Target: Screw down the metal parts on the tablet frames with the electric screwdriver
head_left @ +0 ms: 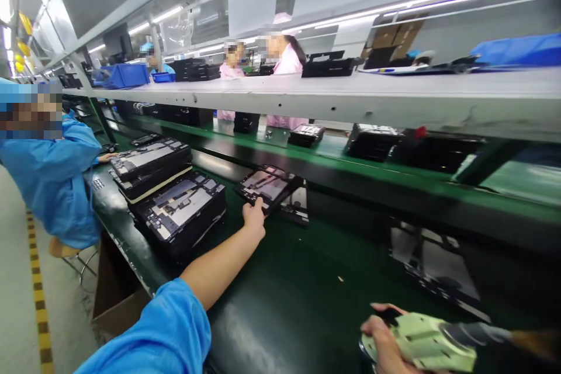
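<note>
My left hand [254,217] grips the near edge of an opened tablet [265,182], its boards and silvery inside showing. The tablet is tilted and partly covers another flat part [298,204] behind it to the right. Left of this hand stands a stack of opened tablets [182,207], with a second stack [151,160] just behind. At the lower right my right hand [383,339] is wrapped round a pale green power tool [432,342] with a grey sleeve at its right end. The tool's working tip is hidden.
A dark green workbench [280,280] runs along the line, with another opened tablet [438,263] at its right. A white shelf [263,90] crosses above, holding blue bins [123,76] and black stacks. A co-worker in blue [52,169] sits at left; others in pink stand beyond.
</note>
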Demonstrator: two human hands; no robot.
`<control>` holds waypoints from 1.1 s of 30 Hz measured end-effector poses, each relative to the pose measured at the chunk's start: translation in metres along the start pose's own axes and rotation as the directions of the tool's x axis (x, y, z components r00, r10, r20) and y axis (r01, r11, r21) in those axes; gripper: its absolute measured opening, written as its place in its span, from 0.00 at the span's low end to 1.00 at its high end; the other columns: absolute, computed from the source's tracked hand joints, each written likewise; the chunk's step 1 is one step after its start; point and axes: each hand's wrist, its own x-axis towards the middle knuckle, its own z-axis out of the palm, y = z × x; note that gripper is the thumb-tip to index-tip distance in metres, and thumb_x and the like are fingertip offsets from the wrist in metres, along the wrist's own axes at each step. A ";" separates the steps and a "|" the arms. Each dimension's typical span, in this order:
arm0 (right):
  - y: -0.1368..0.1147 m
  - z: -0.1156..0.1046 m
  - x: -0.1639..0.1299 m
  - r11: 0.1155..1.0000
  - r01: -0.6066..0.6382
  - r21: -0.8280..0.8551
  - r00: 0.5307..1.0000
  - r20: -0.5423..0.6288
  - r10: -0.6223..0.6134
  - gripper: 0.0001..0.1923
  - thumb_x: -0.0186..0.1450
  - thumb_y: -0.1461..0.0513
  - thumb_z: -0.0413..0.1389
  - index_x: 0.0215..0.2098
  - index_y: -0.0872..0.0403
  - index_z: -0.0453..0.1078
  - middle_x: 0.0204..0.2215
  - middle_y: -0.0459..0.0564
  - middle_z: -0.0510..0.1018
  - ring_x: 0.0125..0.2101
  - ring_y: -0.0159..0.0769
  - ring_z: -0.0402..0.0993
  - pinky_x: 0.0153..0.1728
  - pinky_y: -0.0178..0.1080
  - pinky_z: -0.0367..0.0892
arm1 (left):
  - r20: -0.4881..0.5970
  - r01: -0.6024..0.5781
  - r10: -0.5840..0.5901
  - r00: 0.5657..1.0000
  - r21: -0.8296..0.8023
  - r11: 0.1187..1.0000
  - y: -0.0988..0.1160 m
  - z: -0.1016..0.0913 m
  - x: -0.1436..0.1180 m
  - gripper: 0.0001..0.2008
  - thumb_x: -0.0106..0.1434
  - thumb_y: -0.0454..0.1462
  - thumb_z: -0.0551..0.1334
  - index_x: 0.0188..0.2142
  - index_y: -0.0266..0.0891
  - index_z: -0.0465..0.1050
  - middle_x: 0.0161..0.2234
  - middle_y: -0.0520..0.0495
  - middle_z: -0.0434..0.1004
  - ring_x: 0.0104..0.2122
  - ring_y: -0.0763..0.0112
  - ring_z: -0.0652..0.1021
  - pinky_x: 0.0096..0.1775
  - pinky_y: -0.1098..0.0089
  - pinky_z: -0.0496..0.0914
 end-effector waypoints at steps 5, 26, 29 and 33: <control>0.000 0.005 -0.005 0.984 0.066 0.164 0.996 -0.063 -0.056 0.22 0.56 0.51 0.66 0.42 0.56 0.74 0.30 0.52 0.81 0.25 0.38 0.77 0.29 0.39 0.75 | 0.048 0.156 -0.158 0.986 0.040 0.987 -0.016 -0.043 -0.111 0.17 0.60 0.42 0.75 0.38 0.34 0.72 0.33 0.49 0.79 0.31 0.73 0.78 0.37 0.71 0.74; 0.004 -0.039 -0.067 0.928 0.300 -0.221 0.926 -0.165 -0.339 0.26 0.65 0.53 0.62 0.59 0.52 0.66 0.53 0.59 0.74 0.49 0.45 0.75 0.50 0.50 0.75 | 0.676 -0.613 -0.318 0.664 0.737 0.286 0.059 -0.230 -0.243 0.26 0.62 0.47 0.70 0.58 0.45 0.74 0.58 0.38 0.73 0.59 0.48 0.74 0.61 0.48 0.69; 0.011 -0.058 -0.110 0.942 0.177 -0.285 0.970 0.215 -0.117 0.19 0.67 0.54 0.60 0.54 0.51 0.71 0.39 0.50 0.78 0.32 0.38 0.76 0.36 0.43 0.76 | 0.687 -0.717 -0.375 0.623 0.693 0.079 0.061 -0.224 -0.214 0.37 0.58 0.42 0.72 0.66 0.46 0.65 0.60 0.39 0.72 0.59 0.46 0.74 0.59 0.48 0.71; 0.006 -0.069 -0.155 0.887 0.145 -0.438 0.802 0.578 0.155 0.26 0.62 0.55 0.67 0.56 0.50 0.71 0.42 0.51 0.80 0.38 0.42 0.78 0.41 0.44 0.75 | 0.678 -0.766 -0.529 0.510 0.638 0.081 0.056 -0.218 -0.195 0.37 0.61 0.40 0.70 0.68 0.49 0.62 0.57 0.41 0.76 0.56 0.50 0.77 0.56 0.52 0.73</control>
